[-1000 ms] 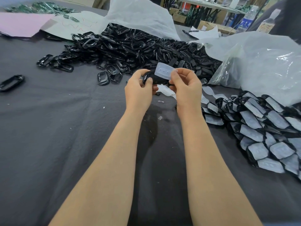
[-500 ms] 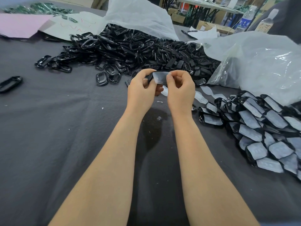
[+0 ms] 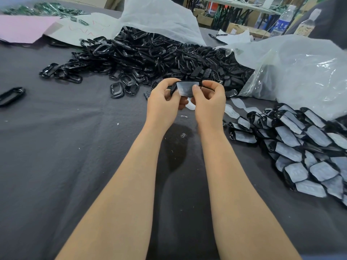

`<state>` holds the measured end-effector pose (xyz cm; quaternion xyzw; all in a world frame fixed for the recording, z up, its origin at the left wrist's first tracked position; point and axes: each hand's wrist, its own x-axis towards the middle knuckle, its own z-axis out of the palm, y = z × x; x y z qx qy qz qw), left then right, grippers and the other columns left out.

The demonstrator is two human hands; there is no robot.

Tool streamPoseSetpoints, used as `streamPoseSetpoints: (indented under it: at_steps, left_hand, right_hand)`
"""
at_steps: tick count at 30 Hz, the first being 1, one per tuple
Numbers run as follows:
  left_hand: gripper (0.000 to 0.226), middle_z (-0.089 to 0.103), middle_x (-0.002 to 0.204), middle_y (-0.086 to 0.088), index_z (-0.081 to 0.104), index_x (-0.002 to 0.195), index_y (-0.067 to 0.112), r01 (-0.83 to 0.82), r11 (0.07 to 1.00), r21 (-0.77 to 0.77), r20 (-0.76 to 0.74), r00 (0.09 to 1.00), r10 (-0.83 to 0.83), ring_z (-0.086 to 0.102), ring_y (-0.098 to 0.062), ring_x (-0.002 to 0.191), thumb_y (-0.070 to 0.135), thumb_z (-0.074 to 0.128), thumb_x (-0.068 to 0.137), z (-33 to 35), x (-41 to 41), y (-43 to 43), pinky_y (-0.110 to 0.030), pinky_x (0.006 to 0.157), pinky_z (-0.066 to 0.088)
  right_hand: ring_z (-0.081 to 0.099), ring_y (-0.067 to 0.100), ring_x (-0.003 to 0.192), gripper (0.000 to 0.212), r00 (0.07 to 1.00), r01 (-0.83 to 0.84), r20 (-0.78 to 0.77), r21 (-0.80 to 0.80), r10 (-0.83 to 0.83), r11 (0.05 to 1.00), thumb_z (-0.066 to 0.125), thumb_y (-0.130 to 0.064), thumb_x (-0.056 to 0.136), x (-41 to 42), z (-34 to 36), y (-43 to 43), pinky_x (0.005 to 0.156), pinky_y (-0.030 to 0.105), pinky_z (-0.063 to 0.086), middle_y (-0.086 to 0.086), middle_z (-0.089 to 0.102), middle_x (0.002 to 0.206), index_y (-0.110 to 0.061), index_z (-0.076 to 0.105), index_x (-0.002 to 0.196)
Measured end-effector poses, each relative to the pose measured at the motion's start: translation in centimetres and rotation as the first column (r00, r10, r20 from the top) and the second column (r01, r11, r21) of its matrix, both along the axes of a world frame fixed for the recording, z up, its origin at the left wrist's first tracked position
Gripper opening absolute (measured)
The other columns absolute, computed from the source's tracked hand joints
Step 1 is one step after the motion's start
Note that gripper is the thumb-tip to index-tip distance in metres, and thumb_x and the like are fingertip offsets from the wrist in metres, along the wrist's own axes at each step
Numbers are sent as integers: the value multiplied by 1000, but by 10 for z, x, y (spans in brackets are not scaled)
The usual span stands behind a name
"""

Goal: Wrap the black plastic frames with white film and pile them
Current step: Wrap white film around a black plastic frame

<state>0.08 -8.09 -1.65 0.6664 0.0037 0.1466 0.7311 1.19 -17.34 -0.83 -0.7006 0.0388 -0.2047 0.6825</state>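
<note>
Frame heap (image 3: 159, 53) behind; wrapped pile (image 3: 300, 143) at rt.

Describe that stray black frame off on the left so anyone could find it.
Start at the big heap of bare black frames on the grey table. Look left past its loose edge. The stray frame lies alone by the picture's border, apart from every other frame.

Hardly a word could be read out there. The white sheet (image 3: 88, 29) at the far left carried red pen strokes, wavy loops more than letters, and nobody could have spelled them out. Far right, the water bottle (image 3: 281, 19) wore a blue label (image 3: 281, 26) with white characters, too blurred to name. The second bottle (image 3: 308, 23) just beside it showed a pale patterned label with no legible word. The white film (image 3: 286, 136) on the wrapped frames (image 3: 319, 171) bore faint marks, too small to tell.
</note>
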Motion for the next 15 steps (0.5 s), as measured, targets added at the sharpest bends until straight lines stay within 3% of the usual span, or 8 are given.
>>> streamPoseSetpoints:
  at_steps: [3, 6, 8, 10, 15]
  left_hand:
    - [19, 70, 88, -11, 58, 108, 17, 10, 1000, -6, -1, 1000, -10, 69, -11, 73, 4, 52, 96, 0, -1, 0, -24, 71, 58]
    - [20, 71, 89, -10, 59, 108, 18, 4, 1000, 11, -1, 1000, -4, 69, -12, 74, 4, 53, 95, 0, -1, 0, -26, 72, 59]
    - [21, 71, 90, -10, 59, 108, 20, -8, 999, 33, -2, 1000, 8, 69, -14, 76, 4, 53, 95, -1, 0, 0, -29, 74, 59]
    - [21, 71, 90, -10, 59, 107, 22, -12, 999, 49, 0, 1000, 12, 68, -14, 75, 5, 53, 95, -1, -1, 0, -28, 74, 59]
    - [22, 71, 91, -10, 59, 104, 23, -16, 997, 76, 6, 1000, 16, 70, -19, 79, 5, 53, 94, 0, 0, -1, -31, 74, 60]
  right_hand:
    - [60, 14, 83, 10, 999, -30, -34, 21, 31, 999, 58, -7, 92, 3, 1, -2, 77, 27, 54, 3, 62, 91, -12, 57, 101]
    - [63, 22, 94, 9, 1000, -25, -17, -98, 24, 995, 57, -10, 93, 2, 0, -4, 88, 38, 54, 9, 64, 100, -13, 58, 101]
    - [65, 23, 91, 8, 999, -42, -15, -176, 40, 983, 56, -12, 94, 1, 1, -7, 88, 42, 53, 10, 65, 99, -14, 56, 101]
    - [66, 21, 84, 7, 998, -69, -26, -205, 65, 976, 54, -13, 95, 1, 2, -9, 86, 41, 54, 11, 67, 97, -13, 55, 101]
    - [65, 22, 90, 8, 998, -69, -27, -205, 65, 976, 56, -10, 93, 1, 1, -8, 87, 40, 54, 5, 65, 92, -15, 54, 99]
